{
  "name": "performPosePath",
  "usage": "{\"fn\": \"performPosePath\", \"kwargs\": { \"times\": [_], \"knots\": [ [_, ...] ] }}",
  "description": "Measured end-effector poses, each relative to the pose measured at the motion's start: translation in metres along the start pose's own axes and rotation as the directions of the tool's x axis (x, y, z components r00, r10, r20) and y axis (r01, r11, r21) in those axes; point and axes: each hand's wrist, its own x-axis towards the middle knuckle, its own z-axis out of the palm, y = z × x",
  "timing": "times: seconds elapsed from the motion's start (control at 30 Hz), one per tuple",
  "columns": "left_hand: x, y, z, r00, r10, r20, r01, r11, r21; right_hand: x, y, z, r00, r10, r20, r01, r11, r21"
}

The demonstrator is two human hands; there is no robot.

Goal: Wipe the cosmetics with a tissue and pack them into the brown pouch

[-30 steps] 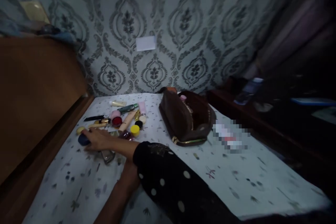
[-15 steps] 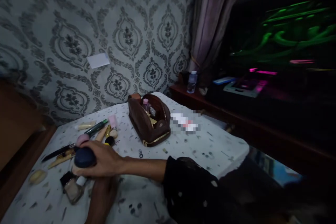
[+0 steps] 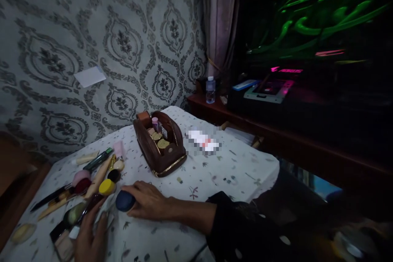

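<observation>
My right hand point(image 3: 147, 200) is closed around a dark blue, round-topped item point(image 3: 125, 201), held at the near side of the table. To its left, my left hand point(image 3: 90, 233) reaches up from the lower edge. Its finger and thumb are around something pale that is blurred and partly hidden. Close by lie a yellow-capped item point(image 3: 107, 187), a dark-capped bottle point(image 3: 63, 239), a pink sponge-like item point(image 3: 81, 178) and a pale green round item point(image 3: 76, 213). Farther back stands an open brown cosmetic bag point(image 3: 161, 159), with a pink-capped bottle point(image 3: 155, 123) and gold-coloured round items inside.
A green tube point(image 3: 98, 159), a pink tube point(image 3: 118, 150) and several brushes lie on the left of the patterned cloth point(image 3: 233, 172). A blurred-out object point(image 3: 203, 139) lies right of the bag. A water bottle point(image 3: 210, 90) stands on the dark desk behind.
My right hand has moved right with the dark blue item, away from the cosmetics pile. My left hand now shows separately beside the pile. The view has turned slightly right.
</observation>
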Motion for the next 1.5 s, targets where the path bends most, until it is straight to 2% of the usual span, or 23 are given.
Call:
{"fn": "performPosePath", "kwargs": {
  "times": [0.1,0.27,0.37,0.43,0.57,0.63,0.7,0.83,1.0,1.1,1.37,1.5],
  "knots": [
    [0.002,0.019,-0.002,0.998,-0.008,-0.060,0.006,0.999,-0.043,0.000,0.001,-0.003,1.000,0.015,-0.003,-0.014,0.998,0.069],
    [0.001,0.052,-0.006,0.998,0.007,-0.066,-0.014,0.994,-0.107,0.004,0.003,-0.001,0.998,0.043,-0.051,-0.036,0.991,0.125],
    [-0.005,0.063,-0.003,0.991,0.112,-0.076,-0.117,0.991,-0.063,0.007,0.005,0.003,0.998,0.009,-0.063,-0.001,0.991,0.133],
    [-0.008,0.067,0.001,0.973,0.229,-0.034,-0.229,0.973,0.004,0.009,0.006,0.005,0.998,0.002,-0.065,0.007,0.991,0.131],
    [-0.008,0.071,0.009,0.891,0.441,0.108,-0.452,0.884,0.119,0.010,0.008,0.007,0.997,0.014,-0.071,-0.007,0.995,0.095],
    [-0.003,0.073,0.012,0.864,0.482,0.145,-0.501,0.851,0.156,0.010,0.009,0.009,0.997,0.015,-0.072,-0.009,0.996,0.086],
    [0.004,0.075,0.013,0.857,0.490,0.161,-0.513,0.838,0.184,0.011,0.010,0.010,0.997,0.014,-0.073,-0.008,0.996,0.087],
    [0.015,0.078,0.015,0.872,0.459,0.172,-0.488,0.846,0.213,0.012,0.010,0.010,0.997,0.034,-0.071,-0.028,0.997,0.074],
    [0.021,0.077,0.019,0.935,0.325,0.141,-0.351,0.906,0.237,0.010,0.004,0.006,0.999,0.022,-0.040,-0.020,0.998,0.057],
    [0.021,0.072,0.021,0.953,0.275,0.127,-0.300,0.911,0.281,0.009,0.002,0.003,0.999,0.017,-0.033,-0.016,1.000,0.025],
    [0.009,0.063,0.019,0.987,0.129,0.095,-0.152,0.943,0.295,0.009,0.003,0.006,0.999,0.019,-0.041,-0.020,1.000,-0.024],
    [0.000,0.058,0.019,0.994,0.027,0.101,-0.052,0.968,0.246,0.009,0.002,0.004,0.999,0.021,-0.031,-0.021,0.999,-0.024]
  ]
}}
